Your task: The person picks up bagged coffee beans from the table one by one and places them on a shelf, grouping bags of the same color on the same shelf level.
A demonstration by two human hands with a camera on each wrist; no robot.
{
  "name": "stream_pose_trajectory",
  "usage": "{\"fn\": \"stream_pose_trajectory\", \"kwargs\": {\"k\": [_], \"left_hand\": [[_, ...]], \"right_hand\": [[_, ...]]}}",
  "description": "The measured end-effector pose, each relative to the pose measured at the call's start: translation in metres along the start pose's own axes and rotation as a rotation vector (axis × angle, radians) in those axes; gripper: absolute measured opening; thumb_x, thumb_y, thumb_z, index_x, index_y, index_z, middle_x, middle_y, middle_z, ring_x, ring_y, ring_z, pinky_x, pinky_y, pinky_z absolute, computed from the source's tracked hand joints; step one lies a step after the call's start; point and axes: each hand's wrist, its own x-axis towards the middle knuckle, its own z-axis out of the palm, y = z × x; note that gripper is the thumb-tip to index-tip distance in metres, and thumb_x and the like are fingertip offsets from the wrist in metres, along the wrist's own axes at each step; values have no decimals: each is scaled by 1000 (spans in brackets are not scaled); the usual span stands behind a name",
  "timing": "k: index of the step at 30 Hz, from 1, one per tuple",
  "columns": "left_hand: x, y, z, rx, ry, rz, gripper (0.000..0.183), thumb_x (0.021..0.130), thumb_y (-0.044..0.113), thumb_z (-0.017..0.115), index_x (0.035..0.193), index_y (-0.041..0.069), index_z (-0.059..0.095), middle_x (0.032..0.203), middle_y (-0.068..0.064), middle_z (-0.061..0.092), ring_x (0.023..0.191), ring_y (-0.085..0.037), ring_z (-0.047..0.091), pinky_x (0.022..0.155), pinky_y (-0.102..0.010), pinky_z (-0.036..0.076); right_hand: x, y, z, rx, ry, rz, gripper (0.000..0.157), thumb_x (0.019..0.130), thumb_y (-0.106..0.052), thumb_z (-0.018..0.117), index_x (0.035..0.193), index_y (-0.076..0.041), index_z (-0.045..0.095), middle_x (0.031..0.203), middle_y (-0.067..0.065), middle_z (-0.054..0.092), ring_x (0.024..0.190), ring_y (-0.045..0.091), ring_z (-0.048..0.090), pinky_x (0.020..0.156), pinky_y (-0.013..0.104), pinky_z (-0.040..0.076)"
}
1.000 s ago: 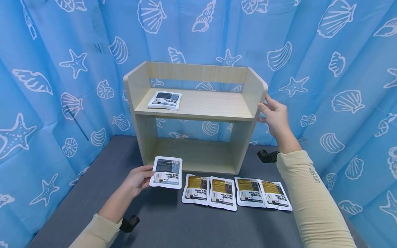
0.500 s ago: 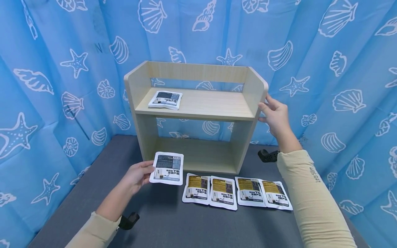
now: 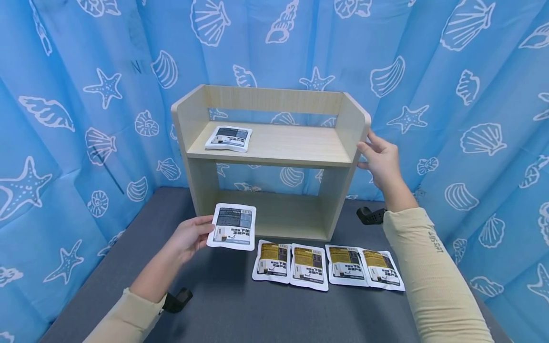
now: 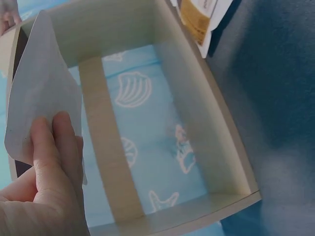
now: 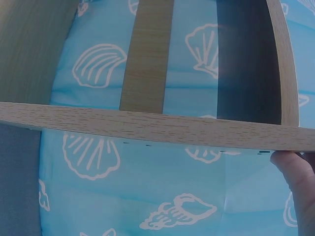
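Note:
My left hand [image 3: 190, 237] pinches a white flat pouch [image 3: 233, 226] with a dark blue label by its left edge. The pouch is raised in front of the lower compartment of a light wooden two-tier shelf [image 3: 296, 145]. In the left wrist view, fingers lie along the pouch's plain white back [image 4: 42, 78]. My right hand [image 3: 381, 159] grips the shelf's right side panel at its front edge, beside the upper tier. The right wrist view shows its thumb [image 5: 295, 172] against that panel. A similar blue-labelled pouch [image 3: 228, 138] lies on the upper tier's left end.
Several yellow-brown-labelled white pouches [image 3: 309, 267] lie in a row on the dark grey table [image 3: 274, 314], before the shelf and to its right. A blue curtain [image 3: 274, 43] with white shell prints hangs behind and around.
My left hand has lifted the blue-labelled pouch slightly, up and toward the shelf. The right hand stays at the side panel, and the other pouches have not moved.

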Motion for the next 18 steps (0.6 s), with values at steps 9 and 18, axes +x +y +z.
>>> {"fn": "stream_pose_trajectory", "kwargs": {"k": [9,18], "left_hand": [[-4,14,5,-5,-19,11,47,101,1,49,144,-10,35,100,-7,68,82,-15,69,73,-28,58],[-5,24,10,-3,-28,16,48,101,0,48,145,-10,34,99,-6,67,81,-14,69,71,-28,58]], "right_hand": [[0,0,0,-5,-2,-6,58,98,-32,55,150,-23,33,154,10,35,135,31,41,95,48,47],[-1,-1,0,-5,2,-2,57,98,-33,55,150,-23,33,153,9,36,134,30,42,95,48,47]]}}
